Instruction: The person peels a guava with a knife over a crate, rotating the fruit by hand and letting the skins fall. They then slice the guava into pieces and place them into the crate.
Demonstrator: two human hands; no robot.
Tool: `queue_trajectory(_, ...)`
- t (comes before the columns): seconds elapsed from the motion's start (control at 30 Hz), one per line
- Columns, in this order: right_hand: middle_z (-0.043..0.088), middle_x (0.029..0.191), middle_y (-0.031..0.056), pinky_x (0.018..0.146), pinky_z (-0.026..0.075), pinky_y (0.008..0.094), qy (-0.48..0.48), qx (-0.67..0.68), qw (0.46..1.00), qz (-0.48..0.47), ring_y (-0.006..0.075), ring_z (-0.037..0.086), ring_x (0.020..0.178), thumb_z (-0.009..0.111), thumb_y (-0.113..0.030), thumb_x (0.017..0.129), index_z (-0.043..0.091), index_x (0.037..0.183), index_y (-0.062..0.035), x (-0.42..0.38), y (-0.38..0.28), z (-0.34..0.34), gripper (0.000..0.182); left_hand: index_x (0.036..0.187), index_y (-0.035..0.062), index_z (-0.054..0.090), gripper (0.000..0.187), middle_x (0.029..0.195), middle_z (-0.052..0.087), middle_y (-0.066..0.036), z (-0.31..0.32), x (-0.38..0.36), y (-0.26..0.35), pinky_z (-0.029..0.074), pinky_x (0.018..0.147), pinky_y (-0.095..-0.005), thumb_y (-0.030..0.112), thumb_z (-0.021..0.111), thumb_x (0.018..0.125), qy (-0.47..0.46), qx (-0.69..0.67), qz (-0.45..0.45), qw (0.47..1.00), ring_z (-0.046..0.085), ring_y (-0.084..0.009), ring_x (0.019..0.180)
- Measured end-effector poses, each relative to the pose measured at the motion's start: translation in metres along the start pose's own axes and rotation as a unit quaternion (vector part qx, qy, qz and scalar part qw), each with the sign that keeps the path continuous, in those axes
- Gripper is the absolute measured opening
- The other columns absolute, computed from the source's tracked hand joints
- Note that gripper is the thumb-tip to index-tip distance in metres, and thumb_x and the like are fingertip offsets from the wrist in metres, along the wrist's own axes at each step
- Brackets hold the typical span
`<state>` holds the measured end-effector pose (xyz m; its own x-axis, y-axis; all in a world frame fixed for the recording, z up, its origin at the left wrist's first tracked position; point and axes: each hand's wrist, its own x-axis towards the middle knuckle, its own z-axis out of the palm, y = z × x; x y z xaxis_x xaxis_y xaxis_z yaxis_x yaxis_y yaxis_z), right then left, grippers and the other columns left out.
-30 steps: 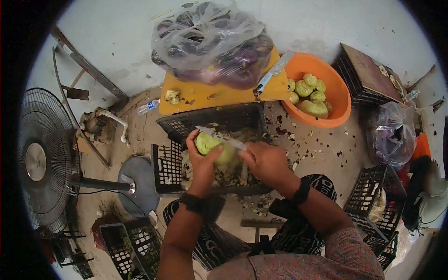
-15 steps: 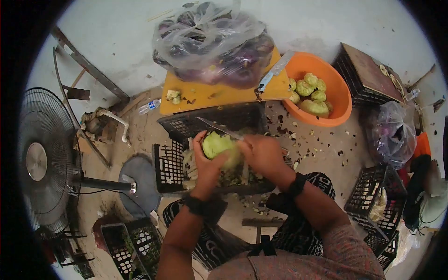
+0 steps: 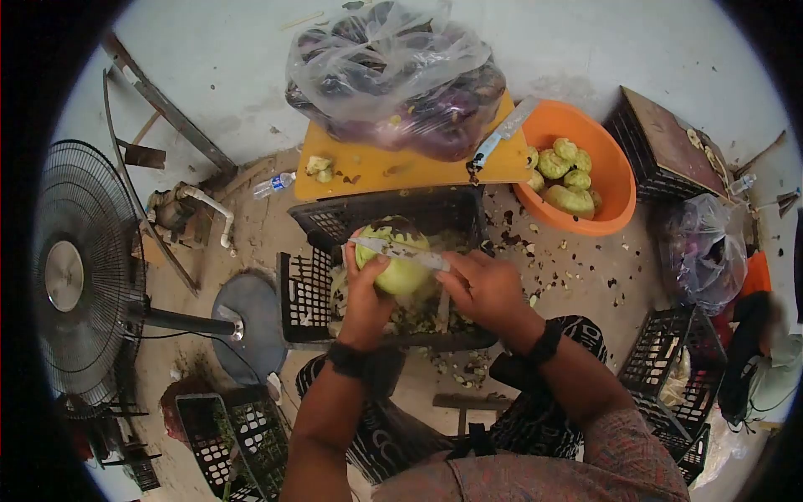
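Observation:
A round, mostly peeled, pale green eggplant (image 3: pixel 401 279) with dark skin left at its far end is gripped by my left hand (image 3: pixel 368 294), fingers around its left side. My right hand (image 3: pixel 487 289) is closed on the handle of a knife (image 3: pixel 403 253). The blade lies across the upper part of the eggplant, its tip close to my left fingers. Below both hands is a black plastic crate (image 3: pixel 303 291) with peelings (image 3: pixel 418 321) in it.
Behind the crate, a clear bag of purple eggplants (image 3: pixel 393 88) and another knife (image 3: pixel 506 132) lie on a yellow board (image 3: pixel 376 177). An orange basin (image 3: pixel 617 197) holds several peeled eggplants. A standing fan (image 3: pixel 84 280) is at left; scraps litter the floor (image 3: pixel 577 280).
The knife has come down from above the eggplant onto its surface. The eggplant has been turned, so dark skin now shows at its far end. My view has shifted slightly.

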<state>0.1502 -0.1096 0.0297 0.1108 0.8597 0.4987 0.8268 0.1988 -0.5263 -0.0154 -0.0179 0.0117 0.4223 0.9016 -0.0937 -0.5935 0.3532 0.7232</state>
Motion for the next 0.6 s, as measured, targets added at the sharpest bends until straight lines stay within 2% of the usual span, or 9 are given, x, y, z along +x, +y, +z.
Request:
queue_trajectory(0.3,0.060,0.068,0.0106,0.050,0.047,0.0386,-0.004,-0.019,1.000,-0.002,0.0307,0.060,0.058,0.068,-0.023,0.082,0.066,0.100,-0.0074,0.000,-0.002,-0.008,0.024,0.129,0.0136,0.034,0.053,0.119,0.049,-0.010,0.008,-0.004,-0.001,0.048,0.090,-0.0402,0.002,0.053,0.081,-0.003,0.024,-0.009,1.000,0.052,-0.0244,0.109)
queue_trajectory(0.37,0.060,0.068,0.0106,0.050,0.047,0.0389,-0.004,-0.027,1.000,0.005,0.0308,0.060,0.058,0.068,-0.023,0.081,0.065,0.099,-0.0077,0.000,0.001,-0.004,0.023,0.129,0.0135,0.034,0.055,0.118,0.049,-0.010,0.006,-0.005,-0.005,0.048,0.088,-0.0388,0.000,0.054,0.081,0.033,0.058,-0.023,0.997,0.053,-0.0238,0.107)
queue_trajectory(0.6,0.061,0.070,0.0114,0.051,0.047,0.0399,-0.026,-0.018,0.999,0.007,0.0315,0.061,0.060,0.067,-0.023,0.082,0.065,0.098,-0.0073,-0.001,-0.002,-0.006,0.023,0.130,0.0141,0.034,0.055,0.118,0.049,-0.009,0.011,-0.007,-0.002,0.048,0.087,-0.0383,0.002,0.056,0.082,0.011,0.050,-0.005,0.999,0.054,-0.0229,0.105)
